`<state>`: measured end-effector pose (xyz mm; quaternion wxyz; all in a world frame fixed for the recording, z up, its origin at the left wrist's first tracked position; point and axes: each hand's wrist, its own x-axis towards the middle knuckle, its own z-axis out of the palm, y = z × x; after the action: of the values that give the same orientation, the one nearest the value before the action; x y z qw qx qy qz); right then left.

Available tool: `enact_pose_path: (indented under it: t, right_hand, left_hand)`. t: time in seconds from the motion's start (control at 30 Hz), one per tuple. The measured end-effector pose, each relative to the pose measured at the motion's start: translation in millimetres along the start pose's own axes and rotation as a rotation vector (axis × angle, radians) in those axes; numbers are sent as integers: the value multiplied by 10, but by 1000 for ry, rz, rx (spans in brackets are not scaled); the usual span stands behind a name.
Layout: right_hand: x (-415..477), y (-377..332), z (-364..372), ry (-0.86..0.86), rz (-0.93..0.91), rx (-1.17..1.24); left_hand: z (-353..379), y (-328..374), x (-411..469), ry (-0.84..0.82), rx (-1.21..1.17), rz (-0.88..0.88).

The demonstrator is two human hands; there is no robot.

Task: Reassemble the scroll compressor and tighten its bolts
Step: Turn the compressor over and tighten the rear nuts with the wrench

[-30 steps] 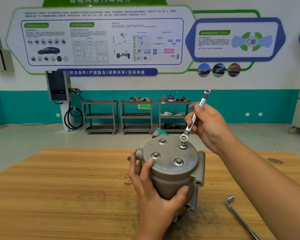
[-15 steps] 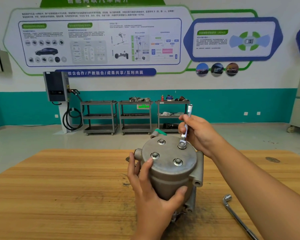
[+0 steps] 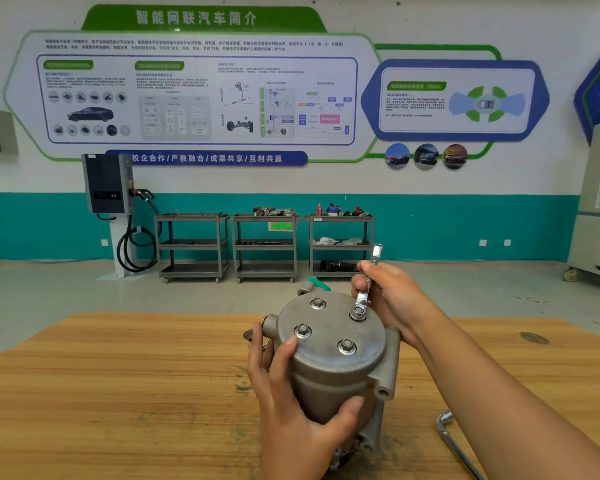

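Tightening of the cover bolts is judged to be the step in hand. The compressor is stood upright near the front middle of the wooden worktop, with its round cover facing up and four bolts seen seated in it. The body is steadied by the left hand, whose grip is wrapped round the near side of the housing, fingers on the left flank and thumb low on the front. A slim ring wrench is held in the right hand, the grip closed round the middle of its shank. Its lower ring is set over the far right bolt, and the shank stands steeply, almost upright, above it. Whether the ring is fully seated on the bolt head cannot be told. The other three bolts are left free of any tool. An L-shaped socket wrench is laid on the worktop to the right, well apart from the compressor. For the next move, the ring wrench would probably have to be laid flatter so that it can be swung, with the housing held firm against the turn. The remaining bolts are then likely best taken crosswise, so that the cover is drawn down evenly. How tight any bolt is cannot be judged by its look.
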<state>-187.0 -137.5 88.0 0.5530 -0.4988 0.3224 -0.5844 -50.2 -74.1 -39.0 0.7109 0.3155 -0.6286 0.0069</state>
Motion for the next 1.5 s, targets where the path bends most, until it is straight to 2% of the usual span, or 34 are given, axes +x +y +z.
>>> enact_pose_path:
  t: [0.27,0.5,0.7,1.2,1.3,1.4,1.5]
  right_hand:
    - [-99,44,-98,9,-34,100]
    - [-275,165,-174,52,-143,290]
    - [-495,241,-190,92,-265,289]
    - [-1003,488,116,353,-588,-202]
    - [-1105,553,243,466,-683,-513]
    - [-1126,617,331,533,-903,-903]
    - [-1117,619,381,553,-1053,-1050]
  left_hand:
    - [-1,23,52,14,-39,22]
    - [7,28,50,47,-32,36]
    - [25,-22,22,37,-40,48]
    - [36,-75,-9,34,-10,53]
    - [46,-115,-27,56,-7,57]
    - [66,-119,-42,94,17,22]
    - [71,-108,-34,119,43,22]
